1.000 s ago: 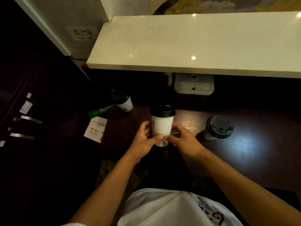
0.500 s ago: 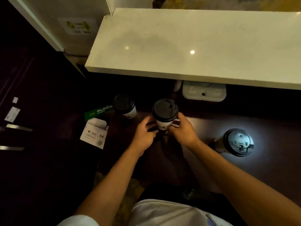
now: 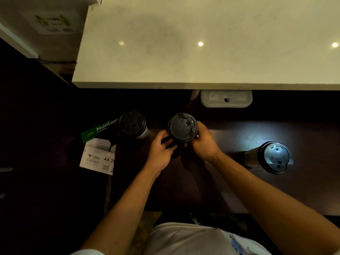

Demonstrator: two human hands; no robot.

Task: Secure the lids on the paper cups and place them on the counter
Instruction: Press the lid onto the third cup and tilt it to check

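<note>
Head view: both hands close around the middle cup [image 3: 182,128], seen almost straight down so that its black lid [image 3: 181,126] hides nearly all of the paper wall. The left hand [image 3: 160,151] curls its fingers against the cup's near-left side below the lid rim, and the right hand [image 3: 203,142] wraps the right side, thumb and fingertips touching the lid's edge. Neither hand is spread wide; both are narrowed to the cup's girth and gripping it. The cup stands, or is held just above, the dark worktop [image 3: 230,181]; which of the two cannot be told from this angle.

The step in hand looks like seating the lid. To do it well, the left hand should brace the wall without squeezing it oval, while the right hand's thumb works round the rim, pressing down until the whole edge sits level. The sip tab, on the side away from the hands, deserves a last press.

Another lidded cup [image 3: 132,125] stands just beyond the left hand, near a paper ream [image 3: 99,159]. A third lidded cup [image 3: 274,157] stands well apart to the right of the right hand. The pale counter [image 3: 202,52] lies beyond both hands, bare where the cups would go.
</note>
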